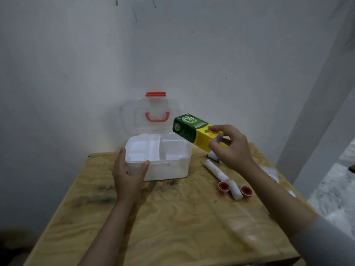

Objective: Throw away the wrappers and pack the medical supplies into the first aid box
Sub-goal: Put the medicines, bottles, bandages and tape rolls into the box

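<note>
The white first aid box [169, 169] stands open at the back of the wooden table [172, 223], its clear lid [130, 116] with red handle and latch raised against the wall. Its divided tray looks empty. My left hand [127, 177] cups the box's front left corner. My right hand [230, 146] holds a green and yellow medicine carton [189, 128] tilted in the air just above the box's right rear edge. Right of the box lie white bandage rolls [216, 169] and two red-cored tape spools [224, 187].
A clear wrapper [271, 172] lies near the table's right edge, partly behind my right forearm. A small white item [212, 156] sits under my right hand. White walls close the back; a pillar and pale floor are to the right.
</note>
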`<action>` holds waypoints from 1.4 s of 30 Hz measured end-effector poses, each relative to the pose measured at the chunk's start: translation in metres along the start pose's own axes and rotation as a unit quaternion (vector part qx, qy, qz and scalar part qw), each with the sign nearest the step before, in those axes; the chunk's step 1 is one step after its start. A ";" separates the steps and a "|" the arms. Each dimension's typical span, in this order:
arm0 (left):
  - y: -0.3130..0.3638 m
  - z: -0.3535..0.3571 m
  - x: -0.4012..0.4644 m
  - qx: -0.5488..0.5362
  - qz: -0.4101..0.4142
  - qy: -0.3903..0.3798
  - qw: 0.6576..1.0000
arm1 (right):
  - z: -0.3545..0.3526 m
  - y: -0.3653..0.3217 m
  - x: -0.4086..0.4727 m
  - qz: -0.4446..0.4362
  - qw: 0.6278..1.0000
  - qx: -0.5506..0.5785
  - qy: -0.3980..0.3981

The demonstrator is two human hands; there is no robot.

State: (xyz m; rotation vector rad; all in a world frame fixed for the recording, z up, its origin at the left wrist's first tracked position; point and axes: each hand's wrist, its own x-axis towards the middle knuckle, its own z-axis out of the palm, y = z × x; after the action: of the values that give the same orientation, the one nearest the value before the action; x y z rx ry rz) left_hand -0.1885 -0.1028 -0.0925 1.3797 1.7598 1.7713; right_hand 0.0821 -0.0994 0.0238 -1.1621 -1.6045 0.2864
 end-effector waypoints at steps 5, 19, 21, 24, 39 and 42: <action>0.004 -0.002 0.001 0.009 0.004 0.003 1.000 | 0.034 -0.016 0.040 -0.016 0.949 -0.189 -0.252; 0.000 -0.004 0.004 0.024 0.011 0.011 1.000 | 0.129 0.012 0.072 -0.004 0.873 -0.255 -0.416; 0.001 -0.003 0.003 0.026 0.014 0.013 0.999 | 0.138 0.012 0.071 0.005 0.874 -0.269 -0.404; 0.000 -0.002 0.003 0.024 0.015 0.016 0.999 | 0.145 0.010 0.074 0.090 0.870 -0.253 -0.412; 0.001 0.000 0.002 0.034 0.024 0.034 0.999 | 0.137 -0.004 0.074 0.293 0.872 -0.062 -0.386; 0.002 0.000 0.003 0.036 0.023 0.034 0.999 | 0.110 -0.014 0.080 0.280 0.894 -0.012 -0.350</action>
State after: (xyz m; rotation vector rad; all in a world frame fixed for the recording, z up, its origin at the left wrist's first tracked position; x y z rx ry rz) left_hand -0.1891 -0.1011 -0.0899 1.4163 1.8572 1.8153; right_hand -0.0137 -0.0024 0.0393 -1.6439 -1.8288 1.1771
